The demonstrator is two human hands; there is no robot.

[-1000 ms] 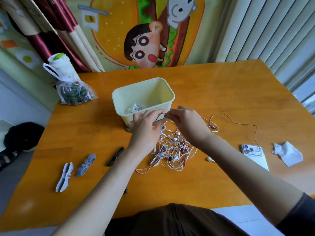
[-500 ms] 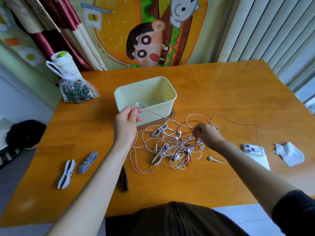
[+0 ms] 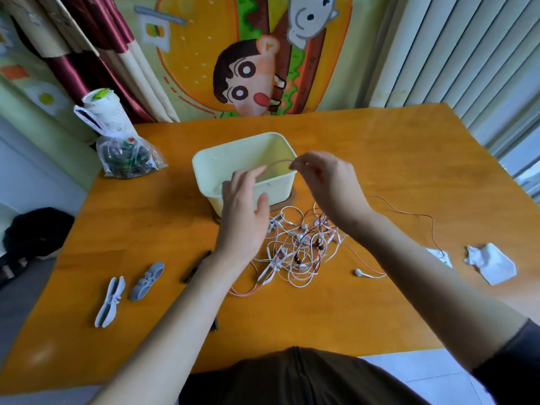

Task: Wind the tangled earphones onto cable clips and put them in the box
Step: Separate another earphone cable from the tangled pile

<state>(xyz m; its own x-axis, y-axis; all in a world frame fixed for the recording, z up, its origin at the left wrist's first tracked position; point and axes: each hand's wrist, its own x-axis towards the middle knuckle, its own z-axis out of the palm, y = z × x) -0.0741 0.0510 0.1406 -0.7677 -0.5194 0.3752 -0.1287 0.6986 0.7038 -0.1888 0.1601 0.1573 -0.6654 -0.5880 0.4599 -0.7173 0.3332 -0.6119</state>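
top [image 3: 292, 378]: dark brown | right sleeve [image 3: 515, 363]: dark, short | left hand [image 3: 244, 220], right hand [image 3: 328, 185]: bare

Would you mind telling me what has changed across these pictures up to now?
The right hand rose from the tangled earphones to the near right corner of the box, pinching a pink cable. The left hand shifted right to meet it; the cable reaches its fingertips, but its grip is blurred. The box, the grey cable clips and the heap of earphones stayed put.

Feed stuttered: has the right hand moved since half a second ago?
Yes. The right hand, pinching a cable, went from the tangle up to the right corner of the box.
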